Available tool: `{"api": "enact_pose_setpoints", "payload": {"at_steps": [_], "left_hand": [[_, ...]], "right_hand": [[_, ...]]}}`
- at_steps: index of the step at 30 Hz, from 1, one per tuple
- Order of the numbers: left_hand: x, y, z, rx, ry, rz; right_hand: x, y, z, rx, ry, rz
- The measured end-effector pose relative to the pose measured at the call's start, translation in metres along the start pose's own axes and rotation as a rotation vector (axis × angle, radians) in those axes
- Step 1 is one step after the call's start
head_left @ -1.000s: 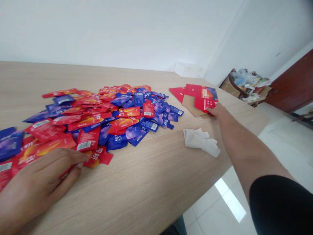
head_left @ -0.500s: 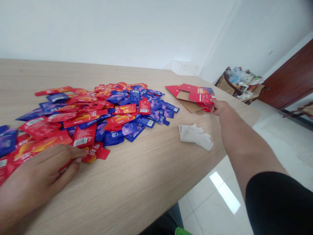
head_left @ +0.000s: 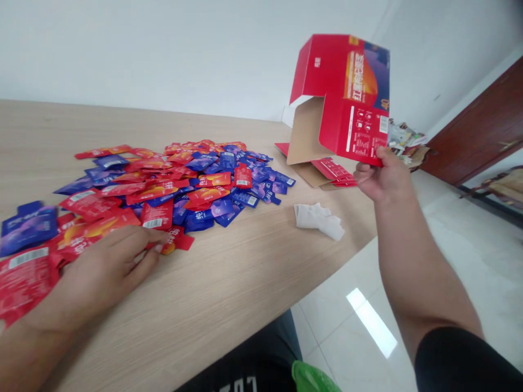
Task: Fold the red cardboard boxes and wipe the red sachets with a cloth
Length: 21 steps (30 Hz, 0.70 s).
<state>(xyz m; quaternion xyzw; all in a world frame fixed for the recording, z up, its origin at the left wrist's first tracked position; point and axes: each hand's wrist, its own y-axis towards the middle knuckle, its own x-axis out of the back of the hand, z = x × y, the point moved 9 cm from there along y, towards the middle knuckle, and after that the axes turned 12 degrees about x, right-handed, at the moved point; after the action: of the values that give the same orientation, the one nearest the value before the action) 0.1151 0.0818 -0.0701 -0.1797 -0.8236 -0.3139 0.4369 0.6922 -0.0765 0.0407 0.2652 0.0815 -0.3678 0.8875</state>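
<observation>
Lifted off the table (head_left: 229, 305), red carton (head_left: 341, 100) hangs pinched in right hand (head_left: 382, 179) fingers (left hand (head_left: 102, 267) flat on sachets (head_left: 163, 185))

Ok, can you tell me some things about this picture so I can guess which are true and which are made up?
1. The right hand holds a red box up above the table. True.
2. The left hand is high in the air. False: it rests flat on the near edge of the pile of packets.
3. All the packets are green. False: they are red and blue.
4. A crumpled white tissue lies on the table beside the pile. True.
</observation>
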Motion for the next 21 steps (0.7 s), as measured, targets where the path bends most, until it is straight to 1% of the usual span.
{"api": "enact_pose_setpoints", "payload": {"at_steps": [2, 3, 5, 6, 7, 8, 9, 11, 13, 15, 18, 20, 21], "left_hand": [[0.002, 0.000, -0.004, 0.037, 0.006, 0.020], [0.002, -0.001, -0.006, 0.080, -0.020, 0.042], [-0.001, -0.003, -0.010, 0.199, -0.135, 0.117], [-0.005, -0.007, -0.015, 0.259, -0.224, 0.166], [-0.009, -0.011, -0.024, 0.297, -0.327, 0.221], [-0.012, -0.017, -0.035, 0.305, -0.438, 0.263], [-0.016, -0.023, -0.051, 0.283, -0.561, 0.312], [-0.016, -0.035, -0.079, 0.241, -0.828, 0.316], [-0.015, -0.048, -0.098, 0.241, -1.085, 0.260], [-0.013, -0.061, -0.101, 0.320, -1.290, 0.121], [-0.009, -0.079, -0.092, 0.491, -1.449, -0.086], [0.004, -0.090, -0.079, 0.551, -1.458, -0.207], [0.012, -0.096, -0.071, 0.564, -1.441, -0.257]], "right_hand": [[-0.032, -0.046, 0.006, 0.009, 0.053, 0.076], [-0.051, -0.072, 0.008, 0.032, 0.116, 0.125], [-0.088, -0.129, 0.002, 0.029, 0.160, 0.186], [-0.106, -0.158, -0.001, 0.038, 0.202, 0.191], [-0.124, -0.186, -0.007, 0.035, 0.238, 0.207], [-0.142, -0.214, -0.012, 0.031, 0.270, 0.221], [-0.158, -0.239, -0.017, 0.031, 0.300, 0.224], [-0.186, -0.286, -0.031, -0.005, 0.354, 0.242], [-0.208, -0.325, -0.050, -0.075, 0.394, 0.282], [-0.226, -0.358, -0.074, -0.191, 0.384, 0.357], [-0.243, -0.396, -0.103, -0.349, 0.268, 0.580], [-0.243, -0.411, -0.108, -0.436, 0.160, 0.762], [-0.239, -0.415, -0.105, -0.467, 0.109, 0.860]]}}
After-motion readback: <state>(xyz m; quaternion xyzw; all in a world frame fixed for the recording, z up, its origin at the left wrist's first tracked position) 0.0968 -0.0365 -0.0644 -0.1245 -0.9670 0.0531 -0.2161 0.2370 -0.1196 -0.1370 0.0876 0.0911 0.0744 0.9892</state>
